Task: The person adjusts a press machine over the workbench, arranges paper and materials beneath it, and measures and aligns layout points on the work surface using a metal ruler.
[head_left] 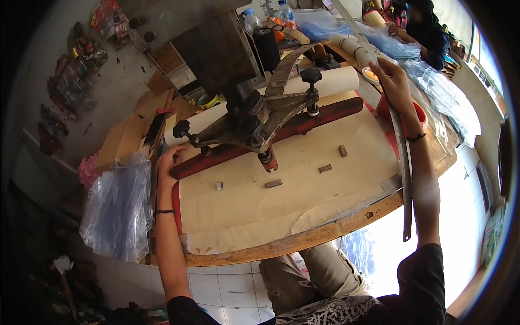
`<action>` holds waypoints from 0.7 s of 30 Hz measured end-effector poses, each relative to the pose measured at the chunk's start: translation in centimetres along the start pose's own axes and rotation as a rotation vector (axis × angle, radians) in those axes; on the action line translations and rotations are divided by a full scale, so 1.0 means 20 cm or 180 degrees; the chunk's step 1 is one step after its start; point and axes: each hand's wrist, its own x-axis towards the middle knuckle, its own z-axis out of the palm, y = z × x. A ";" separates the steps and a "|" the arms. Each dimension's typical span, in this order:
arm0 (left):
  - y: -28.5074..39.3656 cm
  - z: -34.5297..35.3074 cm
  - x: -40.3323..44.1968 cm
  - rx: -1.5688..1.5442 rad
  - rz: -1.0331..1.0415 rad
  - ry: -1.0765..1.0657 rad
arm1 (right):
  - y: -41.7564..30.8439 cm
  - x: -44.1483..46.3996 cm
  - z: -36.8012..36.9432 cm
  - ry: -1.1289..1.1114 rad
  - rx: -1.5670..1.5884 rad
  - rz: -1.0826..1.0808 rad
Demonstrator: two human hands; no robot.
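Note:
My right hand [396, 85] is closed around a long metal ruler [404, 179] at the right side of the table. The ruler has a hole at its near end and hangs past the table's front edge. My left hand [169, 162] is beside the left end of a red bar [227, 155], its fingers loosely bent and apart, with nothing visible in them. The bar hangs under a dark press head [246, 119] with black knobs. Beneath it lies a tan paper sheet [303, 189] with several small metal blocks [274, 183] on it.
A white paper roll [325, 81] lies behind the bar. Clear plastic bags [122, 211] hang at the left edge, and more plastic sheets [441, 97] lie at the right. Bottles [252, 20] stand at the back. Another person [428, 35] works at the far right.

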 end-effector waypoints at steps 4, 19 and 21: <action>0.00 0.00 0.00 0.0057 0.0110 0.0015 | -0.04 -0.04 0.03 -0.0038 -0.0146 0.0141; -0.04 0.01 0.01 0.0030 0.0010 -0.0017 | -0.15 -0.11 0.07 -0.1562 0.1334 0.0566; -0.04 0.01 0.00 -0.0013 -0.0007 -0.0015 | -0.18 -0.11 0.06 -0.1511 0.1325 0.0639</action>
